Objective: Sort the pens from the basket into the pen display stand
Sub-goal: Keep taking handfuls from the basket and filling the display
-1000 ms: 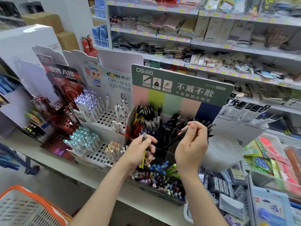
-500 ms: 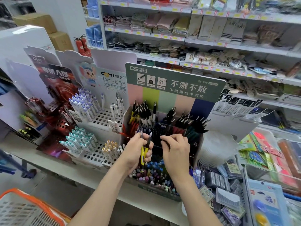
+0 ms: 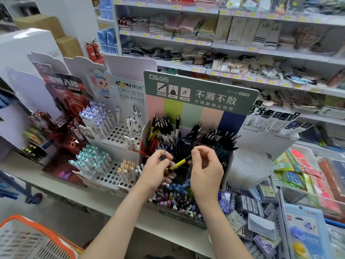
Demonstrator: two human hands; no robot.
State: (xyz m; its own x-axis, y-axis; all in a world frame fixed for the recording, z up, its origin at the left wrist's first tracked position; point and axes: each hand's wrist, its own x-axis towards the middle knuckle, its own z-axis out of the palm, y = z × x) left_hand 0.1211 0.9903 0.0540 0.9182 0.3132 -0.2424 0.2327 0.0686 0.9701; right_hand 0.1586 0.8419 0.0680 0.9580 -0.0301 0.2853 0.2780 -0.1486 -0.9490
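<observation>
Yellow pen (image 3: 180, 162) (tilted) now pinched by right hand (image 3: 206, 171).

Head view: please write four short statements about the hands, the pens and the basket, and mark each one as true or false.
1. The right hand pinches a yellow pen. True.
2. The yellow pen stands upright in the pen display stand. False: it is tilted, in the air in front of the stand, between the two hands.
3. The left hand holds a grey pen that points up. True.
4. The orange basket stands to the right of the stand. False: it is at the lower left, below the counter.
</observation>
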